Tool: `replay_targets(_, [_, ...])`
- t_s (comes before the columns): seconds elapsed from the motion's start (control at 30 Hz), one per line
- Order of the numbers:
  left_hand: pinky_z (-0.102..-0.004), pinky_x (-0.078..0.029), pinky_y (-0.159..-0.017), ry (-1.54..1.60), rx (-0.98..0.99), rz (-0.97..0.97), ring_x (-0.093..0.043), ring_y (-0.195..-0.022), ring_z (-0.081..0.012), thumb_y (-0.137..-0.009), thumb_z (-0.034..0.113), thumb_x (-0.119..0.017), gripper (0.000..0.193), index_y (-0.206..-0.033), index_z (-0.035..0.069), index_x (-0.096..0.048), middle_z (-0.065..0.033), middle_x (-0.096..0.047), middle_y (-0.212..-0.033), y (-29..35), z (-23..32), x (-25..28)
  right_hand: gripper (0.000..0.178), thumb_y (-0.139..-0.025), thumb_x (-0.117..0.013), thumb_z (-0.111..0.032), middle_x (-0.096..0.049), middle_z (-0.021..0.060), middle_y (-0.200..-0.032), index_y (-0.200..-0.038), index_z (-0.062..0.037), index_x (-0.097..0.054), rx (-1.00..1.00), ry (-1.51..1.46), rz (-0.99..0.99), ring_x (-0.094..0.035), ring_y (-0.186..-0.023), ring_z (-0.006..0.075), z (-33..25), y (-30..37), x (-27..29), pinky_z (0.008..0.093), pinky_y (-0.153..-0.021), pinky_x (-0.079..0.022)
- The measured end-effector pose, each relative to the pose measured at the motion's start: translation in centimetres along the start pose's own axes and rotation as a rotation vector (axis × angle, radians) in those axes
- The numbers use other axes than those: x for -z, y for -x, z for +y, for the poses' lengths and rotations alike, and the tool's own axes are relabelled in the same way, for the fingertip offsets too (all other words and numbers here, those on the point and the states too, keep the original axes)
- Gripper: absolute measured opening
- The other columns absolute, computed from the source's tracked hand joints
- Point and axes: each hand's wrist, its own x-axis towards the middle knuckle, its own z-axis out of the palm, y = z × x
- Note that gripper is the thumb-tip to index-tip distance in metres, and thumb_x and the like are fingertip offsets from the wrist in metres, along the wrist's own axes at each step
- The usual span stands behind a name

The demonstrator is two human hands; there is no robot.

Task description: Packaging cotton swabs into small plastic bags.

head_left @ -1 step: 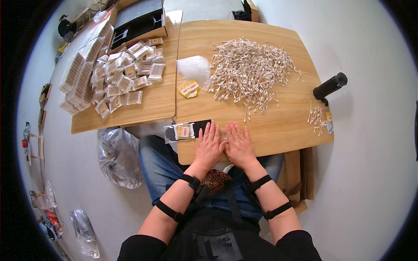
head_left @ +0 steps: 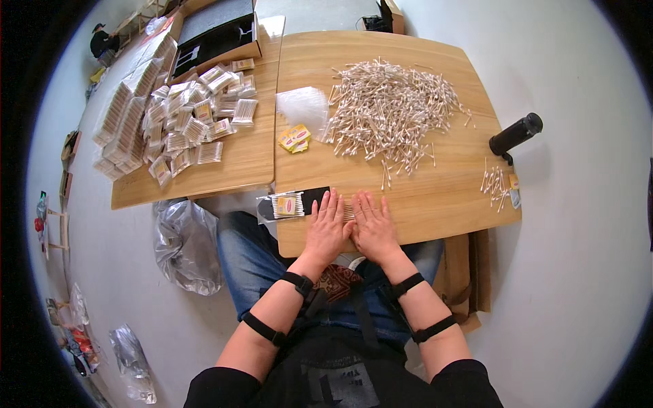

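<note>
Side by side near the table's front edge, my left hand (head_left: 328, 223) and my right hand (head_left: 373, 228) lie flat with fingers stretched forward. A few cotton swabs (head_left: 349, 210) show in the gap between them; what lies under the palms is hidden. The left fingertips reach the end of a flat black strip (head_left: 315, 196). On the strip's left part sits a clear bag of cotton swabs (head_left: 277, 205) with a yellow card (head_left: 290, 205) on it. Beyond my hands spreads a big loose heap of cotton swabs (head_left: 391, 112).
Clear empty bags (head_left: 303, 109) and yellow cards (head_left: 294, 138) lie left of the heap. Packed swab bags (head_left: 197, 126) cover the left table beside stacked packs (head_left: 122, 122) and an open box (head_left: 214, 54). A black cylindrical stand (head_left: 517, 134) rises at the right edge near loose swabs (head_left: 495, 187).
</note>
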Motion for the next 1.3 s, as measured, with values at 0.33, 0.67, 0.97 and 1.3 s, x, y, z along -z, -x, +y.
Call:
replay_targets(0.33, [-0.0498,-0.010,-0.119,-0.111,-0.067,0.012,-0.021,-0.147,-0.0296,-0.097,0.045,-0.045,0.067,-0.146,0.001,-0.036,-0.0164,-0.027,-0.157,0.9,-0.7,-0.2,0.064,-0.089,-0.054,-0.025,-0.038,0.0195,-0.151,-0.145,0.0005,-0.038,-0.031,-0.124,0.006,-0.032,-0.143,0.0310,-0.8,0.0,0.3,0.0506,-0.118,-0.017])
replay_targets(0.67, [-0.0506,-0.006,-0.119,-0.042,-0.038,-0.015,-0.014,-0.148,-0.0347,-0.099,0.046,-0.039,0.069,-0.149,-0.001,-0.030,-0.0196,-0.021,-0.158,0.5,-0.1,-0.5,0.061,-0.093,-0.044,-0.028,-0.034,0.0167,-0.154,-0.147,-0.0012,-0.036,-0.033,-0.050,-0.036,-0.027,-0.145,0.0281,-1.4,-0.5,-0.1,0.0499,-0.119,-0.012])
replay_targets(0.97, [-0.0508,-0.011,-0.118,-0.091,-0.097,-0.013,-0.020,-0.147,-0.0313,-0.099,0.044,-0.039,0.066,-0.148,-0.001,-0.032,-0.0176,-0.026,-0.157,0.2,-0.4,0.0,0.056,-0.095,-0.047,-0.027,-0.040,0.0166,-0.150,-0.144,-0.0004,-0.040,-0.100,-0.092,0.041,-0.032,-0.143,0.0281,-1.8,-0.5,-0.7,0.0488,-0.119,-0.015])
replay_targets(1.3, [-0.0489,-0.012,-0.119,-0.121,-0.052,0.034,-0.022,-0.147,-0.0259,-0.098,0.035,-0.045,0.062,-0.148,0.001,-0.034,-0.0126,-0.028,-0.157,0.1,-0.2,-0.4,0.023,-0.076,-0.053,0.009,-0.063,0.0175,-0.113,-0.093,-0.0003,-0.066,-0.207,-0.695,0.428,-0.054,-0.122,0.0360,0.8,0.1,-0.4,0.0428,-0.101,-0.044])
